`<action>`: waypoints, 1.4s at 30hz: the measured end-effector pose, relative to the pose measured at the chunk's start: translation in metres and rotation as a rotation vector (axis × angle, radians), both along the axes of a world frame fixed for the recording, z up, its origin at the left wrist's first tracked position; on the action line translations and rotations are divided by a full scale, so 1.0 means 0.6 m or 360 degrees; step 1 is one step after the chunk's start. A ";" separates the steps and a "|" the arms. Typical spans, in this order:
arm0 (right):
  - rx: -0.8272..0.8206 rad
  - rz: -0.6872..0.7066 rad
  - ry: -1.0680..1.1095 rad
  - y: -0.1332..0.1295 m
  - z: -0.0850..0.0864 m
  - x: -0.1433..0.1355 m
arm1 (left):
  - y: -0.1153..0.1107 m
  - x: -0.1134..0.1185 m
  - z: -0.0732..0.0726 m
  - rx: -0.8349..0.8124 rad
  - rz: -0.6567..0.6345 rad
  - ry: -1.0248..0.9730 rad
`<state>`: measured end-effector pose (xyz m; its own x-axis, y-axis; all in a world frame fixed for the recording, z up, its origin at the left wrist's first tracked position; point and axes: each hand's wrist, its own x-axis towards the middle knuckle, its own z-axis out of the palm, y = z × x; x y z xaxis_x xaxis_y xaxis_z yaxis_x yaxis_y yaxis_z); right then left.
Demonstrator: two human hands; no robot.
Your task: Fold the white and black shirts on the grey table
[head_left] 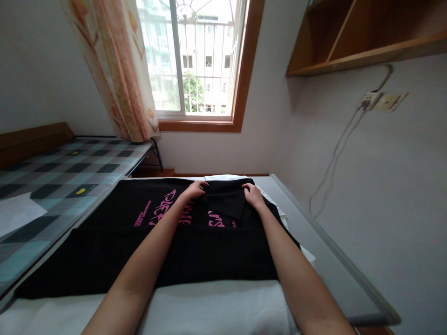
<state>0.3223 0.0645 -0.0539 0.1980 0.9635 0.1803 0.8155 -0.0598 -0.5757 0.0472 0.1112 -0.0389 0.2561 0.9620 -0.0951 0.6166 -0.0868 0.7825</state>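
A black T-shirt (pixel 216 251) with pink lettering lies spread sideways over white cloth (pixel 223 304). Part of it, near the far right, is folded over and covers some of the letters. At the shirt's far edge, my left hand (pixel 195 190) has its fingers closed on the fabric, just right of the larger lettering. My right hand (pixel 253 195) pinches the folded part close to the far right corner. Between the two hands runs a stretch of black fabric. The undersides of the fingers are hidden.
The cloth and shirt rest on a light table (pixel 335 260) with a raised grey edge beside the right wall. To the left stands a bed with a checked mattress (pixel 101 160) and a white paper (pixel 19 213). A wooden shelf (pixel 349 65) hangs above a socket (pixel 370 100) with a dangling cable.
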 end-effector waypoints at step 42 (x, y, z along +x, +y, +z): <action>-0.0162 0.0692 -0.0167 -0.023 0.073 -0.050 | -0.068 0.069 -0.027 0.0941 -0.0543 0.0895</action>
<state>0.2925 0.0509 -0.0098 -0.2427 0.9669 0.0781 0.8311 0.2488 -0.4973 0.0886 0.0704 -0.0554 0.6031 0.7733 0.1957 0.7632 -0.6308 0.1400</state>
